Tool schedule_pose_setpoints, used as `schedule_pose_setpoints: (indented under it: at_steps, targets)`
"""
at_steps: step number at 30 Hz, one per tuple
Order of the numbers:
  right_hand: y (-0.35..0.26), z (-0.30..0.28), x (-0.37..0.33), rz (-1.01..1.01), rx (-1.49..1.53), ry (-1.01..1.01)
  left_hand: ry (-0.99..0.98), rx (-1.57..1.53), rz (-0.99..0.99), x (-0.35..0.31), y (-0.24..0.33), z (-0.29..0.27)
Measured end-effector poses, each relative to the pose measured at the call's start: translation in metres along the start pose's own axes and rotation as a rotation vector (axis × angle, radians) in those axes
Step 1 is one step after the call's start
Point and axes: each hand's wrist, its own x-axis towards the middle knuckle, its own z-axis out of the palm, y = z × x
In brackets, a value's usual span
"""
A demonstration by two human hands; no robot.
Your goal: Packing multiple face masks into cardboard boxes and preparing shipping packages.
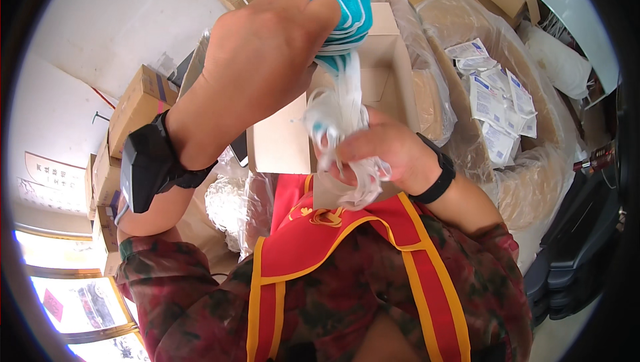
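Observation:
My left hand [267,62] is raised at the upper left, its fingers closed round a bundle of teal face masks [343,12] with white edges. Long white straps [350,85] hang from the bundle toward my right hand [387,145]. That hand is curled round a tangle of white loops [363,185], somewhat smeared by motion. Both hands are above an open cardboard box [283,139] that stands in front of my red apron. What lies at the box's bottom is mostly hidden by my hands.
To the right, a large plastic-lined carton [533,192] holds several white packets [497,112]. Clear plastic bags [237,199] lie left of the box. Closed cartons [140,105] stand along the left wall, and stacked black plastic chairs [573,242] are at the far right.

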Motion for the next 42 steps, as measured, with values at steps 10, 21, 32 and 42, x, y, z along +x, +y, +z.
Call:
schedule_pose_setpoints:
  at_steps: [10,21,32,42]
  targets:
    - [-0.038,0.041,-0.030,-0.435,-0.901,0.432,-0.340,-0.546,-0.203,-0.041,0.015,0.022]
    - [-0.028,0.079,-0.047,-0.180,-2.482,-0.235,-0.512,-0.775,0.112,-0.094,0.040,-0.014]
    - [-0.063,0.086,-0.063,0.179,-2.164,-0.312,-0.441,-1.061,0.077,-0.125,0.007,-0.039]
    - [-0.066,0.021,-0.098,0.052,-2.052,0.655,-0.164,-0.514,-0.965,-0.186,-0.111,0.029]
